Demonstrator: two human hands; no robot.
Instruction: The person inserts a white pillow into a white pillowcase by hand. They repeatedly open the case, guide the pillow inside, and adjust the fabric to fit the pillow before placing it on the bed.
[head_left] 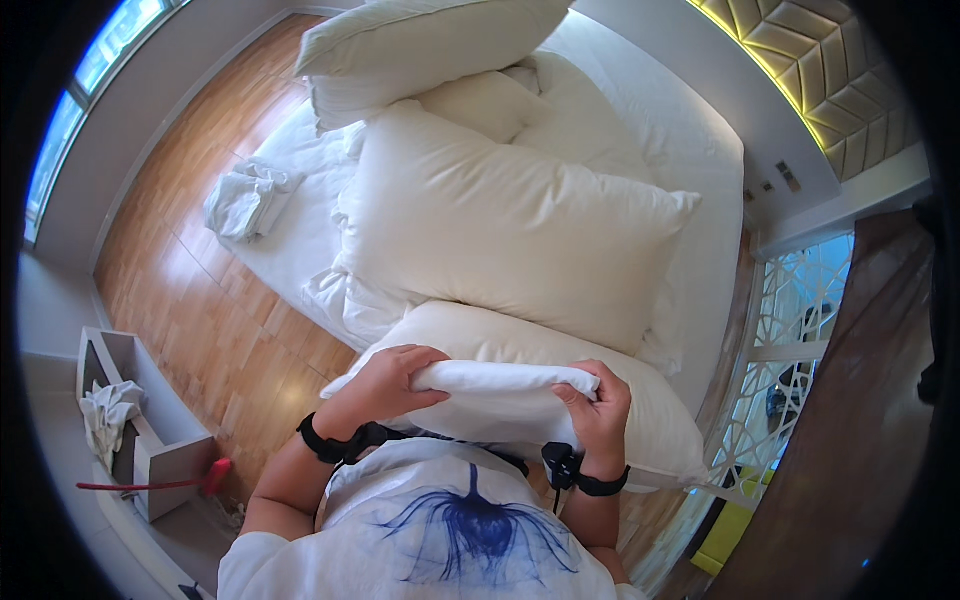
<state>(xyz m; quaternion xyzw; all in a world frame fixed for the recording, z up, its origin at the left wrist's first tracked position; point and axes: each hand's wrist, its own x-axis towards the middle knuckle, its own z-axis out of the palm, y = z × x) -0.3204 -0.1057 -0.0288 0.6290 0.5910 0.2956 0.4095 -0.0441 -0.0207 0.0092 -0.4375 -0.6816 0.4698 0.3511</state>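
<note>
My left hand [395,383] and my right hand [600,408] grip the two ends of a white cloth [495,385], stretched between them in front of my chest. Its upper edge looks folded over, and its lower part hangs toward my shirt. Thumbs and fingers close around the cloth on both sides. Just beyond it lies a plump white pillow [490,325], partly hidden by the cloth and my hands. A larger cream pillow [520,235] rests behind that one, with another pillow [430,50] farther back, tilted over a partly covered one [480,105].
The pillows lie on a bed with a white sheet [690,150]. Folded white linen [250,200] sits at its left edge. On the left, a low open cabinet [165,390] holds a crumpled white cloth [110,415], near a red-handled tool [215,476]. A white lattice screen [800,300] stands right.
</note>
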